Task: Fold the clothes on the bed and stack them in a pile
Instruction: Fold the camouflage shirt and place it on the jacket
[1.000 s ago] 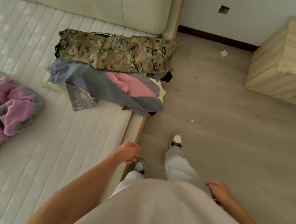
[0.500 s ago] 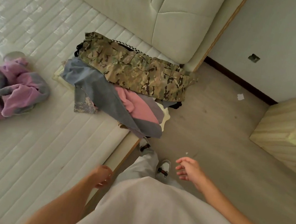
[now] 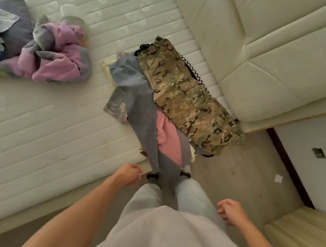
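Right hand (image 3: 231, 212) dropped back | camouflage trousers (image 3: 187, 97) run headboard-to-floor | both hands' fingers relaxed, empty

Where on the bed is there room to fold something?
The bare white quilted mattress is free between the crumpled purple-and-grey clothes heap and the near bed edge. It's crowded by the headboard, where the folded camouflage trousers top the pile.

Right hand (image 3: 231, 212) has dropped beside the leg; left hand (image 3: 128, 173) has risen

Folded camouflage trousers (image 3: 189, 97) top the pile (image 3: 149, 121) at the bed (image 3: 40, 121) edge.
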